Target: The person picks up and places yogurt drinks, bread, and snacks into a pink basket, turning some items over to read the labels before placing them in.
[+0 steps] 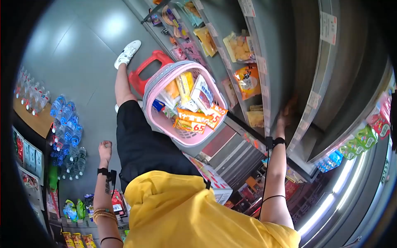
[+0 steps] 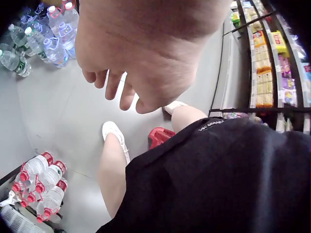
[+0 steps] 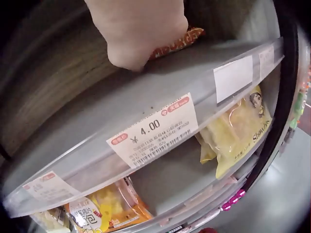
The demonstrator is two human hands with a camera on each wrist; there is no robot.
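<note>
My right hand [image 1: 286,113] reaches into a dark shelf level in the head view. In the right wrist view, an orange package with lettering [image 3: 177,44] lies partly behind the right hand [image 3: 141,31]; the fingers are hidden, so a grip on it cannot be made out. My left hand [image 1: 105,152] hangs beside the body; in the left wrist view the left hand [image 2: 141,53] has loosely bent fingers and holds nothing. A pink basket [image 1: 155,120] with several packaged foods stands beside the shelves, near the legs.
A shelf edge with a price label [image 3: 154,130] runs below the right hand. Yellow bread packs [image 3: 238,128] and an orange pack [image 3: 109,206] sit one level down. Several water bottles [image 1: 66,124] stand on the floor at the left. A red handle [image 1: 140,78] adjoins the basket.
</note>
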